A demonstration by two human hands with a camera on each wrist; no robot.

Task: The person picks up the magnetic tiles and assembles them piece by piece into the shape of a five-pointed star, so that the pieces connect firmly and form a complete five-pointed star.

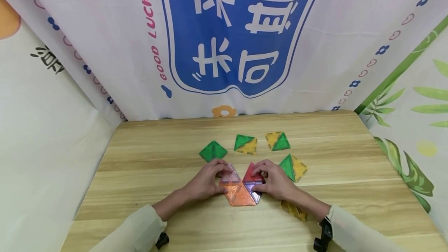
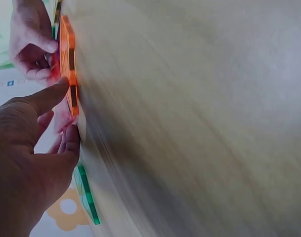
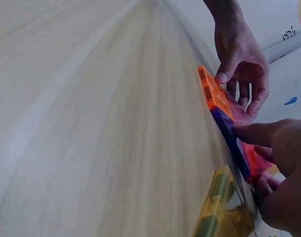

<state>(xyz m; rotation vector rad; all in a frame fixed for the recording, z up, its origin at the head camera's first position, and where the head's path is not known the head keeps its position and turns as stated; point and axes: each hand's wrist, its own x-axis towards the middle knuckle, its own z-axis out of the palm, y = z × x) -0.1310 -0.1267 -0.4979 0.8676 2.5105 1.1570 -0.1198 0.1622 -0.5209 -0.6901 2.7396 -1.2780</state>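
Translucent triangular magnetic tiles lie edge to edge at mid-table, forming part of a hexagon with a wedge-shaped gap at the far side. My left hand [image 1: 208,179] grips the left edge, fingers at the pink tile [image 1: 231,175] and thumb on an orange tile [image 2: 66,59]. Another orange tile [image 1: 244,198] forms the near side. On the right, my right hand [image 1: 276,181] has its fingers curled at the red tile [image 1: 249,174] and its thumb on the purple tile [image 1: 256,196]. Fingertips partly cover the pink and red tiles.
A green tile pair [image 1: 212,150] lies beyond my left hand. Green-and-yellow pairs sit farther back [image 1: 241,140], at the back right [image 1: 282,142] and by my right hand [image 1: 287,166]. Yellow tiles [image 1: 295,210] lie partly under my right forearm. Printed cloth [image 1: 315,88] hangs behind the wooden table [image 1: 140,166].
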